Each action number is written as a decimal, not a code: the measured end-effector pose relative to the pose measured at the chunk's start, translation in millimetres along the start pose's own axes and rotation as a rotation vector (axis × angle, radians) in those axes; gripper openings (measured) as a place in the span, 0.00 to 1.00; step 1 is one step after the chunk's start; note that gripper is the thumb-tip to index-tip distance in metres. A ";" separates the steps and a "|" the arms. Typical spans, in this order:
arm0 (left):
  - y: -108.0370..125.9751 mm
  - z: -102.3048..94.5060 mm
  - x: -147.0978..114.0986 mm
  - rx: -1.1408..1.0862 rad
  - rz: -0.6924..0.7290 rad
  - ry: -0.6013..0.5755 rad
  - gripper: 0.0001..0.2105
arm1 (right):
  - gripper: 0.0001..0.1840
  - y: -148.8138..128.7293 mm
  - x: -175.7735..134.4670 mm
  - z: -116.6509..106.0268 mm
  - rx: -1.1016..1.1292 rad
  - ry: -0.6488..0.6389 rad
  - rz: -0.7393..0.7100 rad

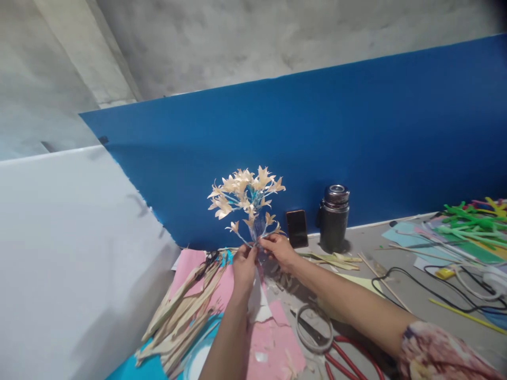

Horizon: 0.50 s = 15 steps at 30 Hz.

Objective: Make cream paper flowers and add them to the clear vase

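Flower spray [246,196] sits at frame centre, held up in front of the blue backboard [356,132]. I judge it mostly built: a full head of cream star-shaped blooms fans out on top, with a few smaller ones lower down near the base. What looks left is the bottom end. Both my hands are pinched on it there, so I read this as binding or fixing the stem bundle.

Orientation: long axis near vertical, blooms pointing up toward the top of the frame, stem end down at my fingers. Slight lean, head tipped to the right of the base. Bluish stems show through the middle.

Hands, both at lower centre:
- left hand [243,265]: fingers closed on the stem base from the left side.
- right hand [278,248]: fingers closed on the same base from the right, touching or almost touching the left. Can't tell exactly what sits between the fingertips, too small.

Around it:
- grey table [396,295] across the lower right.
- pink paper sheets [273,343] under my forearms, lower centre.
- pile of dried leaf strips [182,311] at lower left, likely raw stock for more petals.
- dark flask [334,216] right of the spray, against the backboard.
- phone [297,228] standing between spray and flask.
- red-handled scissors [348,359] at bottom right, next to a tape ring [312,327].
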<state>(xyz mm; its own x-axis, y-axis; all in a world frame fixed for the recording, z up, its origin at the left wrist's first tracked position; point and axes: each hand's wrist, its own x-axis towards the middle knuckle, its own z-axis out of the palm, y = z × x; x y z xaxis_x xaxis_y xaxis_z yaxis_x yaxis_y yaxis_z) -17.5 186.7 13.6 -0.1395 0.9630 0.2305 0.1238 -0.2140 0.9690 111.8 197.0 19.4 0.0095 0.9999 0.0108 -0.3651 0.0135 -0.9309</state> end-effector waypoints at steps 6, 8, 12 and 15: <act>-0.9 1.2 10.3 -0.002 0.036 -0.033 0.13 | 0.23 -3.8 5.9 2.5 0.017 0.015 -0.006; -2.1 2.0 14.7 0.007 0.050 -0.019 0.14 | 0.22 -6.3 7.0 3.1 0.012 0.014 -0.004; -5.5 2.4 19.0 0.036 0.081 0.026 0.14 | 0.18 -9.5 9.1 3.1 -0.030 0.009 0.036; -6.9 1.3 17.5 0.067 0.097 0.056 0.12 | 0.14 -7.8 9.3 1.3 -0.072 -0.006 0.099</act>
<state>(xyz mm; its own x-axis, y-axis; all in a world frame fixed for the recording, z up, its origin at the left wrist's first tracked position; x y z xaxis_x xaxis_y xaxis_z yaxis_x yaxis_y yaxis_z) -19.6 205.2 10.9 -0.1786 0.9272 0.3291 0.2046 -0.2922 0.9342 113.5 206.2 27.2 -0.0286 0.9963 -0.0809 -0.2960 -0.0858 -0.9513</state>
